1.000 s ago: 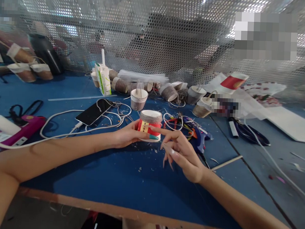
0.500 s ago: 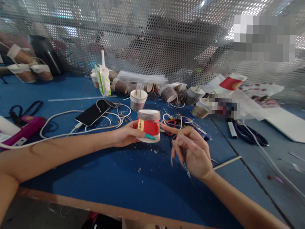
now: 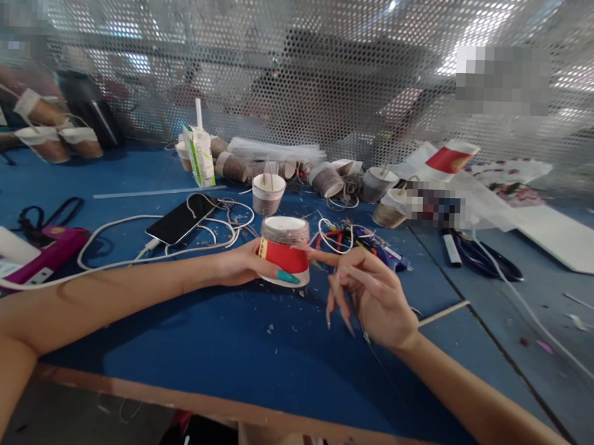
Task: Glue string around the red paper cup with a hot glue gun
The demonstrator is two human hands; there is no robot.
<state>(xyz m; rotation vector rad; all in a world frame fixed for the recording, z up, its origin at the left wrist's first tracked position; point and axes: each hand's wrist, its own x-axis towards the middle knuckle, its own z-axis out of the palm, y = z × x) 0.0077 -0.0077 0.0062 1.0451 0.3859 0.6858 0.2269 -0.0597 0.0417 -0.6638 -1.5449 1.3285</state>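
Note:
My left hand point(image 3: 240, 263) is closed around a red paper cup point(image 3: 281, 257) with a pale lower edge and a yellow strip of characters. Grey-brown cord point(image 3: 285, 236) is wound in rows around the cup's upper end, just below the white top. My right hand point(image 3: 372, 293) is at the cup's right side, its index finger reaching to the cup wall. Its thumb lies against the index finger, and the other fingers hang loosely curled. A thin cord point(image 3: 368, 340) trails below this hand; where it passes between the fingers is hard to see.
A cord-wrapped cup point(image 3: 269, 194) stands behind, before a row of similar cups. A phone point(image 3: 183, 218) with white cable and a purple power strip point(image 3: 52, 256) lie left. Scissors point(image 3: 488, 258) are at right, a drink carton point(image 3: 199, 157) behind, perforated metal point(image 3: 283, 73) beyond.
The cup has come slightly down and left, tilted so more of its white top shows. My right hand has moved a little left with it, index finger still at the cup.

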